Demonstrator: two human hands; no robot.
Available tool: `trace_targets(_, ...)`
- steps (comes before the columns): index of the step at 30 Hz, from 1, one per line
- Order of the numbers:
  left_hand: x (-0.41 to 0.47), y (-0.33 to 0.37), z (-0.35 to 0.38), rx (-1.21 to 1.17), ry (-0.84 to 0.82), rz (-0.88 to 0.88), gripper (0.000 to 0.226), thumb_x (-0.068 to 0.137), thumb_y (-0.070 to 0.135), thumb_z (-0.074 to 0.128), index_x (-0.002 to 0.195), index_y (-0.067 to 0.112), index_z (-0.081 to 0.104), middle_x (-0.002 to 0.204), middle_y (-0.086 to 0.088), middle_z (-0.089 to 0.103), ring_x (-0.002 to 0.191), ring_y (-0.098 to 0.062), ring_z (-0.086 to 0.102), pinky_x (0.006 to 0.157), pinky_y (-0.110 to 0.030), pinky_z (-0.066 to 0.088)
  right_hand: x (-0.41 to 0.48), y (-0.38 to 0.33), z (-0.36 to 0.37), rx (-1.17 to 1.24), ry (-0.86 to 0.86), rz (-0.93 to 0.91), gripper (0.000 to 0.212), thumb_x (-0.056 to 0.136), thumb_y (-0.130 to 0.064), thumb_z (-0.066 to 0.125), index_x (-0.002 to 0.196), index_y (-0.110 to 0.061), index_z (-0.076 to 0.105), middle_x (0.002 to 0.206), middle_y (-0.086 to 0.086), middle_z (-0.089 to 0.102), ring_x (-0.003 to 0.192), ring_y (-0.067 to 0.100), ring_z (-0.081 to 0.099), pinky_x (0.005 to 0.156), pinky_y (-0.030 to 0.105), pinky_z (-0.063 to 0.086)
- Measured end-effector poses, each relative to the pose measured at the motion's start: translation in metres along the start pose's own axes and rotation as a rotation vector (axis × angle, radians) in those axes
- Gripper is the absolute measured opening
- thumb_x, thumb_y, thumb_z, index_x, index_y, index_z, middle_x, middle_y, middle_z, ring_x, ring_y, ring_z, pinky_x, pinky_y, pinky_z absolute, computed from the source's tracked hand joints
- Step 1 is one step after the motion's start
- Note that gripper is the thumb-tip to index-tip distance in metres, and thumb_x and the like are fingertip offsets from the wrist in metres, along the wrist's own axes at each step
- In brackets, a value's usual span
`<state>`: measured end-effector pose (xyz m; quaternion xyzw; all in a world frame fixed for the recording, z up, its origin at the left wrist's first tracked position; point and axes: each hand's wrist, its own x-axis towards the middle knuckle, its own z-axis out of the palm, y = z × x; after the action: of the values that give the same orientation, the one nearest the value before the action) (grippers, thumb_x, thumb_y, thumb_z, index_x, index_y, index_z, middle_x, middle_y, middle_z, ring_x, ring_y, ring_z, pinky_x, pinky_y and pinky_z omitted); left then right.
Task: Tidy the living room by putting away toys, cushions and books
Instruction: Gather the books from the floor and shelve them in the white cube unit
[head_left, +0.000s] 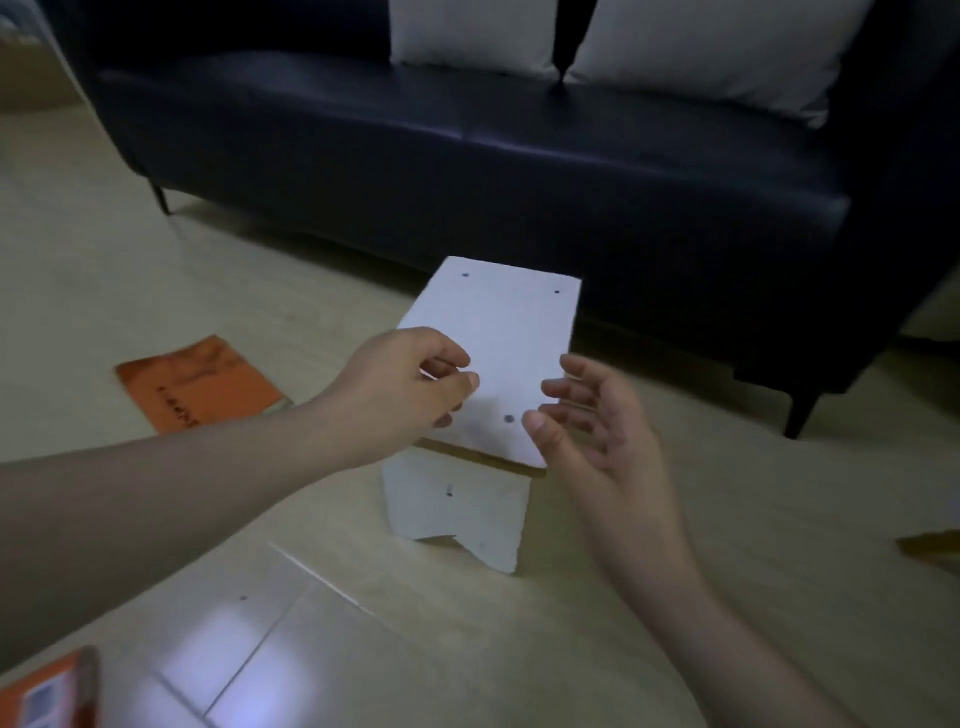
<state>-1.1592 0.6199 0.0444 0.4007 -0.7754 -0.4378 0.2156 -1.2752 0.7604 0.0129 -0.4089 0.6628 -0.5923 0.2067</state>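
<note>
A small white wooden stool (493, 322) stands on the floor in front of the dark sofa (467, 156). My left hand (405, 389) hovers over the stool's left edge with fingers loosely curled, holding nothing. To the right, my right hand (587, 421) is over the stool's near right corner, palm turned inward and fingers spread. An orange book (197, 384) lies flat on the floor to the left. Another orange book (52, 696) shows at the bottom left corner. Two white cushions (467, 36) (717, 47) lean against the sofa back.
The pale tiled floor (363, 649) reflects a light patch near me. A brown object (930, 545) pokes in at the right edge. The sofa's thin black legs (161, 200) stand at the left and right.
</note>
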Motion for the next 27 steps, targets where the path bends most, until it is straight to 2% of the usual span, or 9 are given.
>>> trace_targets(3,-0.001,-0.027,-0.023,-0.038,0.059,-0.03,0.012,0.087,0.017,0.066,0.099,0.015,0.064,0.09,-0.003,0.065,0.08,-0.024,0.07,0.078,-0.041,0.059,0.003,-0.001,0.03,-0.046,-0.094,-0.056,0.04,0.087,-0.025,0.067,0.114,-0.046,0.046,0.11,-0.02,0.059,0.101,-0.005,0.058,0.075,0.012,0.051)
trace_targets(6,-0.007,-0.055,-0.047,-0.052,0.09,-0.081,0.013,0.089,0.015,0.064,0.101,0.011,0.064,0.091,-0.007,0.067,0.081,-0.023,0.071,0.077,-0.034,0.059,0.002,0.002,0.06,-0.092,-0.167,-0.083,0.039,0.087,-0.027,0.067,0.119,-0.041,0.048,0.112,-0.02,0.06,0.103,-0.004,0.058,0.08,0.014,0.052)
trace_targets(9,-0.011,-0.082,-0.066,-0.066,0.1,-0.1,0.015,0.089,0.014,0.063,0.104,0.012,0.065,0.091,-0.002,0.066,0.081,-0.017,0.07,0.075,-0.031,0.06,0.001,0.001,0.076,-0.136,-0.226,-0.097,0.039,0.086,-0.031,0.065,0.121,-0.041,0.05,0.112,-0.023,0.06,0.106,-0.005,0.057,0.084,0.02,0.053)
trace_targets(12,-0.01,-0.117,-0.087,-0.046,0.114,-0.134,0.014,0.089,0.016,0.063,0.103,0.015,0.065,0.089,0.001,0.065,0.08,-0.016,0.07,0.077,-0.034,0.059,0.002,0.003,0.099,-0.205,-0.301,-0.142,0.04,0.086,-0.031,0.065,0.122,-0.04,0.051,0.113,-0.024,0.059,0.11,-0.006,0.055,0.087,0.02,0.053)
trace_targets(15,-0.009,-0.162,-0.107,0.025,0.116,-0.181,0.015,0.089,0.018,0.063,0.104,0.015,0.065,0.087,0.003,0.066,0.079,-0.017,0.07,0.079,-0.035,0.058,0.005,0.004,0.132,-0.313,-0.398,-0.188,0.04,0.087,-0.035,0.061,0.125,-0.039,0.051,0.114,-0.026,0.057,0.111,-0.005,0.054,0.089,0.019,0.051)
trace_targets(19,-0.001,-0.223,-0.13,0.099,0.12,-0.256,0.023,0.089,0.021,0.063,0.11,0.011,0.064,0.092,0.001,0.066,0.082,-0.024,0.069,0.082,-0.043,0.056,0.016,0.012,0.179,-0.465,-0.542,-0.215,0.044,0.088,-0.041,0.057,0.13,-0.04,0.046,0.118,-0.027,0.053,0.111,-0.009,0.05,0.091,0.015,0.048)
trace_targets(23,0.01,-0.281,-0.148,0.264,0.136,-0.271,0.027,0.089,0.024,0.062,0.114,0.013,0.062,0.099,0.003,0.063,0.087,-0.017,0.061,0.078,-0.03,0.049,0.031,0.029,0.223,-0.548,-0.666,-0.193,0.044,0.092,-0.04,0.056,0.134,-0.038,0.043,0.121,-0.023,0.051,0.11,-0.006,0.049,0.093,0.019,0.047)
trace_targets(27,0.024,-0.327,-0.16,0.453,0.105,-0.218,0.037,0.089,0.026,0.062,0.123,0.011,0.058,0.119,-0.005,0.058,0.098,-0.02,0.059,0.087,-0.032,0.047,0.04,0.049,0.252,-0.582,-0.692,-0.159,0.045,0.092,-0.04,0.056,0.135,-0.034,0.042,0.122,-0.02,0.051,0.11,-0.005,0.048,0.093,0.018,0.046)
